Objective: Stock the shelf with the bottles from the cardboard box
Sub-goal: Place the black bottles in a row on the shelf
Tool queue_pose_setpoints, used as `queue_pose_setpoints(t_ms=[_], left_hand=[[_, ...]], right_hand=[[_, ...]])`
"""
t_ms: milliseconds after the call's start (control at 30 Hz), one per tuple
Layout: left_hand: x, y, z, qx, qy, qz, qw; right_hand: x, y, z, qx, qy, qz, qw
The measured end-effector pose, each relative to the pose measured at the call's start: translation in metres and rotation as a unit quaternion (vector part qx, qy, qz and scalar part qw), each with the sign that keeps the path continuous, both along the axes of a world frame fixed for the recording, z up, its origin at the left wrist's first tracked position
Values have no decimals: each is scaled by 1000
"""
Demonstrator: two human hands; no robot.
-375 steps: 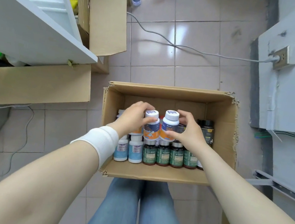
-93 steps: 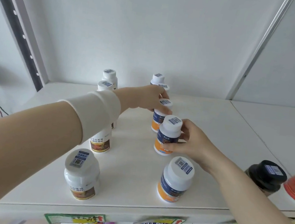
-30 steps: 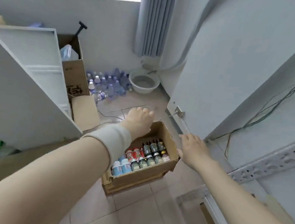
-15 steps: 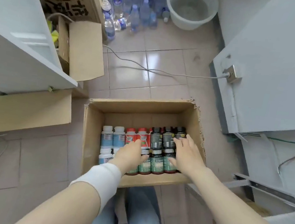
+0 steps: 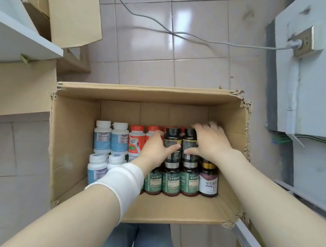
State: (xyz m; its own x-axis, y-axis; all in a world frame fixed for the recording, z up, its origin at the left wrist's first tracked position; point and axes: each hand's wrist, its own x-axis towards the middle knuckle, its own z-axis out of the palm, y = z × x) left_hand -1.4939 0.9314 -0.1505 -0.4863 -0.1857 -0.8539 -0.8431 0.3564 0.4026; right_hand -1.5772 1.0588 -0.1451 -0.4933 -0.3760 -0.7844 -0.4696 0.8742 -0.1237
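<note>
An open cardboard box [image 5: 74,133] stands on the tiled floor below me, packed with bottles. My left hand [image 5: 155,150] grips a black bottle [image 5: 172,139] in the back row. Beside it, my right hand [image 5: 210,143] wraps around a second black bottle [image 5: 189,145]. White bottles with blue labels [image 5: 110,138] stand at the left, red-capped bottles [image 5: 136,138] in the middle. Green-labelled bottles [image 5: 171,181] and a bottle with a gold cap [image 5: 208,182] fill the front row. No stocking shelf is in view.
A white shelf board [image 5: 15,29] juts in at the upper left, with another cardboard box [image 5: 70,3] behind it. A grey cable [image 5: 169,30] crosses the tiles to a wall socket [image 5: 303,41] on the right panel. My legs show under the box.
My head has dropped closer to the box. Both hands have moved from the front bottles to the back row, and each now grips a black bottle.
</note>
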Motion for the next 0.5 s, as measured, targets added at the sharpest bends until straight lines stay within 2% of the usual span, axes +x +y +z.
queue_pose_setpoints(t_ms=[133,300,500], left_hand=[[3,-3,-1,16,6,16,1000],[9,-20,7,37,41,93,994],[13,-45,34,70,84,193,975]], right_hand=[[-3,2,-2,-31,-27,-56,998],[0,5,1,-106,-28,-124,986],[5,6,28,-226,-28,-248,941]])
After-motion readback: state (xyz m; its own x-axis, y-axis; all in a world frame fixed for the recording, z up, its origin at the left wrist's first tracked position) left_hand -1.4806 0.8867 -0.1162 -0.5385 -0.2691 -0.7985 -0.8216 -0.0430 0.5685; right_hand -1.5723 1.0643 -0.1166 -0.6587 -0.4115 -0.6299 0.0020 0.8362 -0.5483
